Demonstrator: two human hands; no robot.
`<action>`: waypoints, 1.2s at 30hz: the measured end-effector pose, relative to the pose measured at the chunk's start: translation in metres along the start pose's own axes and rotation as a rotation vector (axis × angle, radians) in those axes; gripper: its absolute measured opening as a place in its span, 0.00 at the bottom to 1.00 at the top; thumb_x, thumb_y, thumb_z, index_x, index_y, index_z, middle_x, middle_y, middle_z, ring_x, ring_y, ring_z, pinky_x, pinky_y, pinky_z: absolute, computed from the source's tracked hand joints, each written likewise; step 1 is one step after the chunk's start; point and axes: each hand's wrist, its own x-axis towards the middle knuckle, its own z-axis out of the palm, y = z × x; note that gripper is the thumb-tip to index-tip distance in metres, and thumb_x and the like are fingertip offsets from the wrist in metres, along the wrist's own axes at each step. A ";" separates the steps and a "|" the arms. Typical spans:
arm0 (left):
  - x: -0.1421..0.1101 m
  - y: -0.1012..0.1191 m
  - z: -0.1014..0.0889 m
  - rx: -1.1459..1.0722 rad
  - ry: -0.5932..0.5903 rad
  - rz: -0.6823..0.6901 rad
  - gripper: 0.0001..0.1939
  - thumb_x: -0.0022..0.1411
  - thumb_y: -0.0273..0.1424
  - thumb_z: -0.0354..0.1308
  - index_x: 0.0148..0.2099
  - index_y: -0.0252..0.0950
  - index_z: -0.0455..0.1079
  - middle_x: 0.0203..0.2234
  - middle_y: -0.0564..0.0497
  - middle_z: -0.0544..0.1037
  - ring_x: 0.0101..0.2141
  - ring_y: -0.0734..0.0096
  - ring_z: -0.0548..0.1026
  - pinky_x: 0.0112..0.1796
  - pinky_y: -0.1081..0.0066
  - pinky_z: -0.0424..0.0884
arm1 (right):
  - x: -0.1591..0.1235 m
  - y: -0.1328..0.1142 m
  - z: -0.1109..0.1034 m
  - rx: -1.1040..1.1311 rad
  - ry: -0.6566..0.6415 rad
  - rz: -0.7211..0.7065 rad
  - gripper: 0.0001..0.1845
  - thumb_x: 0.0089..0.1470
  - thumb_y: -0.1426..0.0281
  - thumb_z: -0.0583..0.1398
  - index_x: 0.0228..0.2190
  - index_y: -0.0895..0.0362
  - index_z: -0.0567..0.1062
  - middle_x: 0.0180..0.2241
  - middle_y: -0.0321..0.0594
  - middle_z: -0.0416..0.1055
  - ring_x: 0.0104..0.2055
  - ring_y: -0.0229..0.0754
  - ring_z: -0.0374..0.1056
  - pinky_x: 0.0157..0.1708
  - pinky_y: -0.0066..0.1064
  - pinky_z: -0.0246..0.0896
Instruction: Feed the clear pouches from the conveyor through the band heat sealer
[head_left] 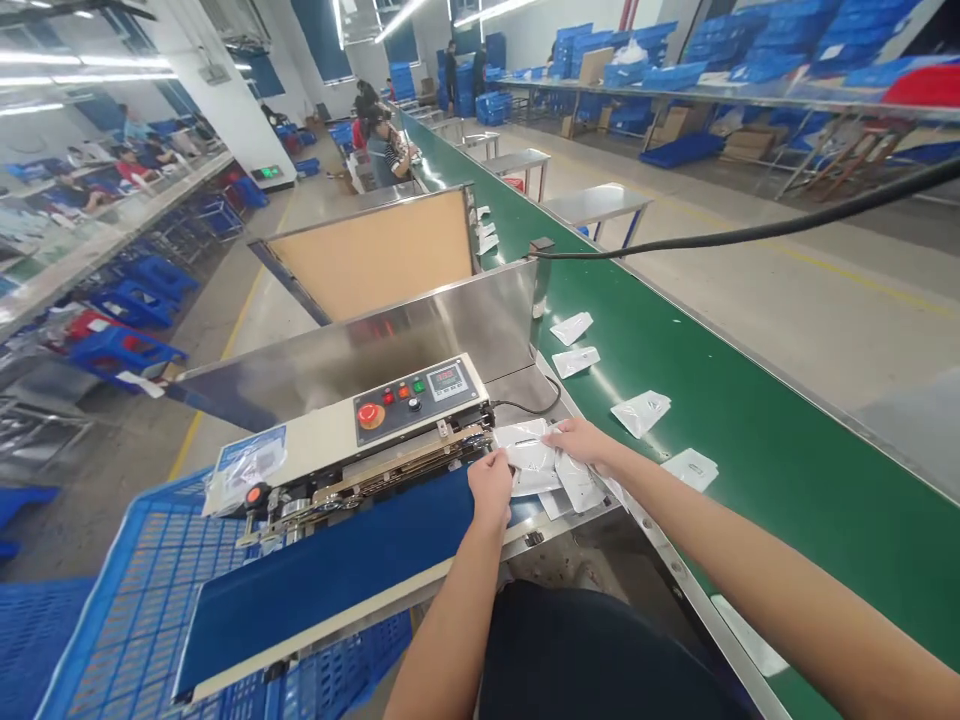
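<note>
A small white pouch (529,452) is held between my two hands at the right end of a band sealing machine (330,440). My left hand (491,487) pinches its left side, close to the sealer's inlet. At its right edge, my right hand (577,441) grips with fingers together. Under and beside it, more white pouches (579,484) lie in a loose pile on the metal ledge. The sealer's blue belt (337,565) runs left from my left hand. Its control panel (411,398) has a red knob, lit buttons and a display.
A green conveyor (720,480) passes on the right, with scattered white pouches (641,412) on it. Metal partitions (375,350) stand behind the sealer. A blue crate (127,560) sits below its left end. A black cable (750,232) hangs across the right. People work farther along the line.
</note>
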 end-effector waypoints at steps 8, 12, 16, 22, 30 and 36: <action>0.006 0.006 -0.048 -0.048 0.192 -0.030 0.20 0.56 0.46 0.72 0.34 0.31 0.82 0.24 0.48 0.77 0.27 0.66 0.75 0.30 0.67 0.70 | 0.020 -0.031 0.047 -0.145 -0.075 -0.063 0.26 0.44 0.59 0.75 0.16 0.54 0.65 0.16 0.28 0.57 0.20 0.33 0.51 0.23 0.29 0.44; -0.031 0.004 -0.082 0.012 0.402 0.185 0.23 0.60 0.44 0.71 0.51 0.34 0.82 0.46 0.39 0.83 0.48 0.55 0.80 0.46 0.63 0.77 | 0.009 -0.024 0.054 -0.282 -0.036 -0.233 0.20 0.51 0.58 0.71 0.19 0.54 0.72 0.19 0.33 0.65 0.22 0.37 0.58 0.25 0.30 0.50; -0.075 -0.002 -0.068 0.086 0.176 0.299 0.30 0.60 0.44 0.72 0.60 0.36 0.78 0.54 0.35 0.81 0.52 0.52 0.80 0.51 0.60 0.76 | -0.016 -0.016 0.057 -0.273 -0.006 -0.397 0.14 0.57 0.57 0.65 0.27 0.54 0.82 0.29 0.39 0.79 0.33 0.45 0.71 0.33 0.32 0.62; -0.076 0.019 -0.029 -0.034 -0.316 0.148 0.30 0.61 0.53 0.70 0.51 0.31 0.81 0.40 0.41 0.85 0.39 0.57 0.80 0.42 0.63 0.75 | -0.033 -0.019 0.039 -0.143 0.127 -0.392 0.30 0.55 0.47 0.67 0.49 0.55 0.85 0.38 0.44 0.83 0.35 0.47 0.74 0.37 0.35 0.68; -0.061 0.023 -0.029 -0.025 -0.307 0.122 0.36 0.65 0.63 0.58 0.42 0.31 0.80 0.30 0.45 0.80 0.30 0.66 0.72 0.34 0.69 0.68 | -0.035 0.004 0.015 0.000 -0.179 -0.371 0.25 0.54 0.46 0.68 0.36 0.56 0.85 0.29 0.40 0.79 0.25 0.40 0.69 0.27 0.31 0.63; -0.049 0.017 -0.015 0.194 -0.251 0.311 0.33 0.70 0.60 0.52 0.34 0.35 0.76 0.26 0.49 0.76 0.28 0.67 0.67 0.31 0.70 0.61 | -0.032 0.010 0.021 0.033 -0.090 -0.370 0.28 0.53 0.47 0.68 0.43 0.58 0.84 0.33 0.41 0.79 0.25 0.38 0.66 0.24 0.28 0.60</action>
